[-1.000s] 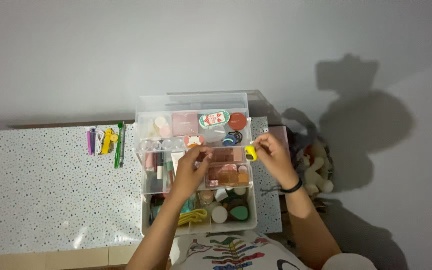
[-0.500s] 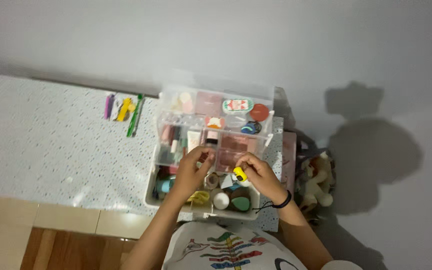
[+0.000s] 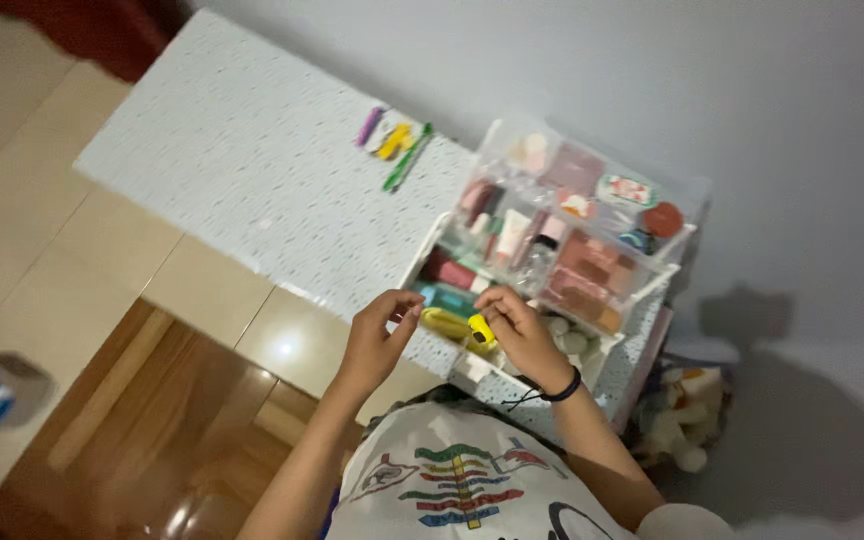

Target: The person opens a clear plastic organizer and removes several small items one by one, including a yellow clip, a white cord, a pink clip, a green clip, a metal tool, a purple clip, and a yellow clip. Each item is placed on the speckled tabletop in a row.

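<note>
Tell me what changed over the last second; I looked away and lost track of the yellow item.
The right hand carried the small yellow item from beside the middle tier down to the organizer's bottom tray, still pinching it. The left hand drew back toward the near edge. The camera swung left. The pens on the table stayed put.

hands (image 3: 452,335), yellow item (image 3: 480,332), tiered organiser (image 3: 562,250)

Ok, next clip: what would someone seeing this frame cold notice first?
First the clear tiered organizer box crammed with pink and red cosmetics, on the speckled table against the wall. At its near edge the right hand pinches a small yellow item, the left hand close beside it. A row of coloured pens and clips lies farther back on the table.
</note>
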